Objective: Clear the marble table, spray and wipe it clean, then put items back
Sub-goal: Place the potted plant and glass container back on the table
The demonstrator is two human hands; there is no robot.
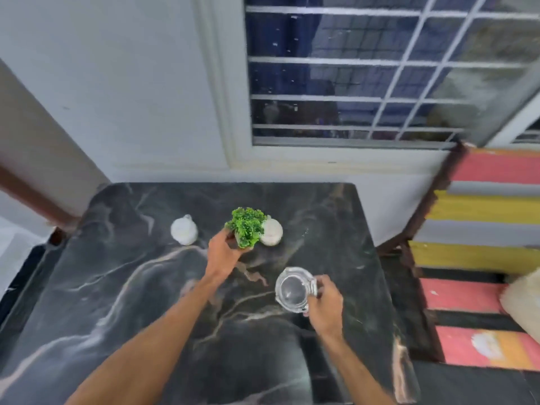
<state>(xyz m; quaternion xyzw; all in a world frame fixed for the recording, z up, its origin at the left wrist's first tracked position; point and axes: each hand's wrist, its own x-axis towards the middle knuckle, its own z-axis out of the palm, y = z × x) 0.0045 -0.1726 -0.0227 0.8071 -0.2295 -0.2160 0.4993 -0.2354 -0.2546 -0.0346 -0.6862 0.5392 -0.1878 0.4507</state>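
The dark marble table (131,287) with pale veins fills the lower middle of the head view. My left hand (223,252) grips the base of a small green artificial plant (247,226) near the table's middle back. My right hand (324,305) pinches the rim of a clear glass dish (295,289) at the table's right side. Two small white round ornaments stand on the marble: one (184,230) left of the plant, another (273,232) right behind the plant, partly covered by its leaves.
A white wall and a barred window (365,74) rise behind the table. A seat with pink, yellow and grey stripes (482,229) stands to the right, a dark wooden frame beside it. A brown ledge runs at the far left.
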